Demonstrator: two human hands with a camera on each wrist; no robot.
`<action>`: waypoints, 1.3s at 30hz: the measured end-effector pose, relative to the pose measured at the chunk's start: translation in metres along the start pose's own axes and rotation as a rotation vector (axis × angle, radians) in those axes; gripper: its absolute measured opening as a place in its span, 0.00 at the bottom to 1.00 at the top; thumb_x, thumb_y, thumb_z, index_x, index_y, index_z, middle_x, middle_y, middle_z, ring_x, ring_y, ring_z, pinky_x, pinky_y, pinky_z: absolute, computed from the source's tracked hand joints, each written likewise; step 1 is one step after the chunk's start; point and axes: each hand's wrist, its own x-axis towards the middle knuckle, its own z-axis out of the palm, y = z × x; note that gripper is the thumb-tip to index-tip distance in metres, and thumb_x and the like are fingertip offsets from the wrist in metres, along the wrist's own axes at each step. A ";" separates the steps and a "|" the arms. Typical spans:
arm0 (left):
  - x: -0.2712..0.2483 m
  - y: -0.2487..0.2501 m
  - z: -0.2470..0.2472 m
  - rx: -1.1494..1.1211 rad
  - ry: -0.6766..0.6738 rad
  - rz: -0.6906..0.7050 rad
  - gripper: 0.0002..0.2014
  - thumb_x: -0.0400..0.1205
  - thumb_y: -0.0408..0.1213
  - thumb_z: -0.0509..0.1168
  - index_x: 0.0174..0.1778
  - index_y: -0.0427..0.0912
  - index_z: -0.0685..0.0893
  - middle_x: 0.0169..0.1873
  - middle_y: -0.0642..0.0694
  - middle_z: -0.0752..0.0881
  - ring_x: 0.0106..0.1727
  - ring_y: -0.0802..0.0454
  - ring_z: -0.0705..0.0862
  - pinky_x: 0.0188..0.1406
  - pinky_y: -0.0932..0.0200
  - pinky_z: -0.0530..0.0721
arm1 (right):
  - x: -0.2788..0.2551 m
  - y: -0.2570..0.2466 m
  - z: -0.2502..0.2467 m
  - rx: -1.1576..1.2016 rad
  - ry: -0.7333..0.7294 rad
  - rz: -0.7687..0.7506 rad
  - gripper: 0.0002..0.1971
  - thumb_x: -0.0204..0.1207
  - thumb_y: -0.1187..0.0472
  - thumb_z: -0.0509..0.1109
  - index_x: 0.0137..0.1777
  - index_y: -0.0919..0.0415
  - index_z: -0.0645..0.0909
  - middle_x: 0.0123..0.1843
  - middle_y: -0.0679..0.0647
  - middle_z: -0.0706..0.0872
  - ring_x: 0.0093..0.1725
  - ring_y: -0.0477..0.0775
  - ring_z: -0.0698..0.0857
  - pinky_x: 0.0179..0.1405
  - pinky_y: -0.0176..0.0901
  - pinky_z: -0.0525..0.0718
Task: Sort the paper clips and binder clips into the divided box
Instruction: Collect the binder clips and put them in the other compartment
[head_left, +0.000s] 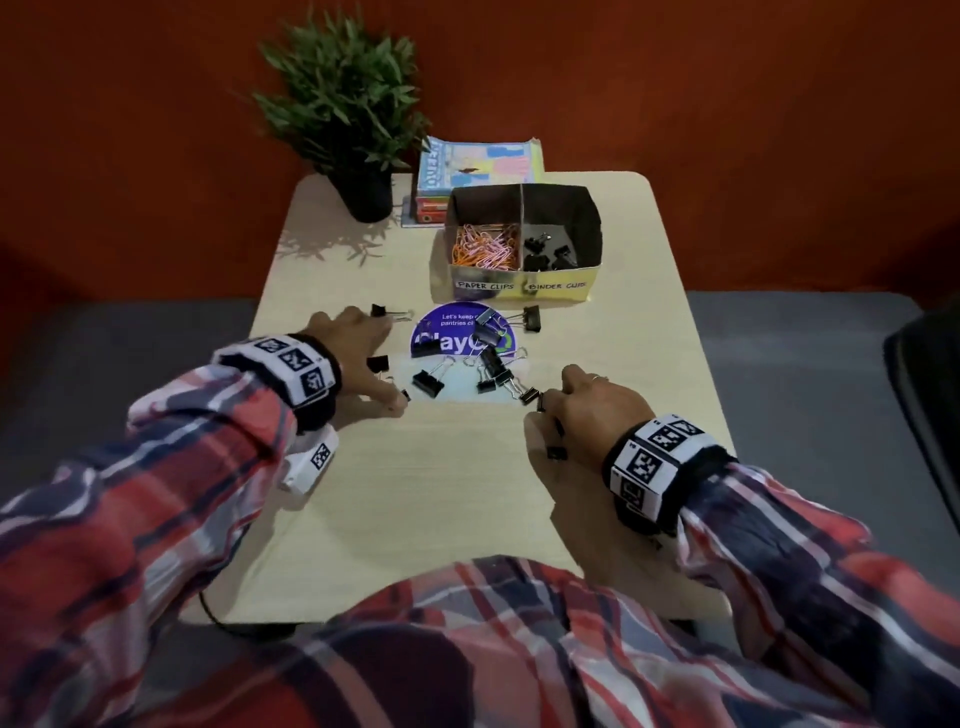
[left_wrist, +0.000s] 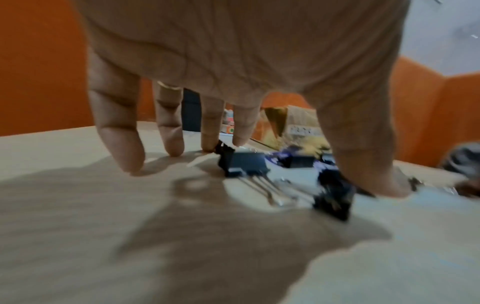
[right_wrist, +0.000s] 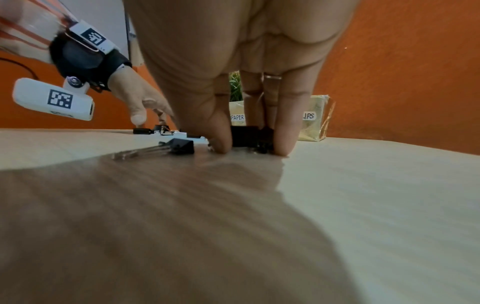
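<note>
Binder clips (head_left: 470, 358) scattered between hands on counter (head_left: 467, 493), left hand (head_left: 358, 358) spread flat, right hand (head_left: 587, 421) pinching one, divided box (head_left: 519, 283) beyond.

A potted green plant (head_left: 343, 98) in a black pot stands at the far left corner of a pale wooden bench (head_left: 467, 493), beside a stack of colourful books (head_left: 467, 171). A round blue sticker (head_left: 457, 332) lies mid-bench, against an orange wall (head_left: 727, 104).
</note>
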 end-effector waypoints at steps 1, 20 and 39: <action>-0.002 0.006 0.005 0.008 0.019 0.028 0.49 0.57 0.68 0.74 0.74 0.58 0.63 0.66 0.45 0.72 0.63 0.38 0.72 0.58 0.44 0.77 | 0.001 -0.001 0.000 -0.031 -0.003 -0.008 0.16 0.81 0.54 0.60 0.67 0.55 0.76 0.61 0.58 0.73 0.60 0.63 0.78 0.47 0.50 0.77; -0.028 0.105 0.042 -0.042 0.170 0.413 0.21 0.78 0.35 0.66 0.67 0.54 0.75 0.61 0.47 0.75 0.57 0.38 0.74 0.54 0.44 0.81 | 0.052 0.035 -0.087 0.256 0.518 0.087 0.12 0.72 0.68 0.71 0.54 0.57 0.84 0.56 0.58 0.82 0.53 0.60 0.82 0.50 0.46 0.79; -0.057 0.123 0.062 0.151 0.055 0.519 0.29 0.73 0.60 0.66 0.69 0.60 0.68 0.70 0.49 0.66 0.68 0.40 0.66 0.54 0.42 0.78 | 0.045 0.037 -0.066 0.120 0.294 -0.103 0.21 0.77 0.60 0.66 0.70 0.51 0.78 0.72 0.51 0.74 0.66 0.57 0.79 0.62 0.46 0.77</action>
